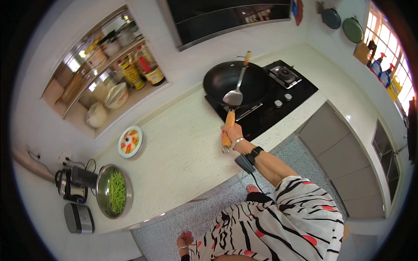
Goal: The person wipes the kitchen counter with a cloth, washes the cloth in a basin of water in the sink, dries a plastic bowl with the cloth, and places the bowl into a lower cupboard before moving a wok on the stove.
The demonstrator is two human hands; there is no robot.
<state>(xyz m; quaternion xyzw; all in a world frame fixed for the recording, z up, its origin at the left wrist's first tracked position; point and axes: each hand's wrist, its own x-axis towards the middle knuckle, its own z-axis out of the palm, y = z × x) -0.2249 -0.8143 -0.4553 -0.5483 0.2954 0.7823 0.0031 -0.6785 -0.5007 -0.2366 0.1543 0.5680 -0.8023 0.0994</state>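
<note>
My right hand (233,132) is closed around the wooden handle (230,118) of a black wok (220,76). The wok is over the left side of a black glass gas hob (258,122); whether it rests fully on the burner cannot be told. A metal wok spatula (241,80) lies across the wok, its blade toward me and its wooden-tipped handle past the far rim. Low beside my body hangs my left hand (185,239), away from the counter, fingers loosely curled and partly indistinct. No object shows in it.
A steel bowl (102,192) of cut green beans (117,192) stands on the left counter (176,143). Near the wall is a plate of chopped red and yellow ingredients (130,141). An electric kettle (70,186) and grey box (78,218) sit far left. Bottles (132,75) fill a wall niche.
</note>
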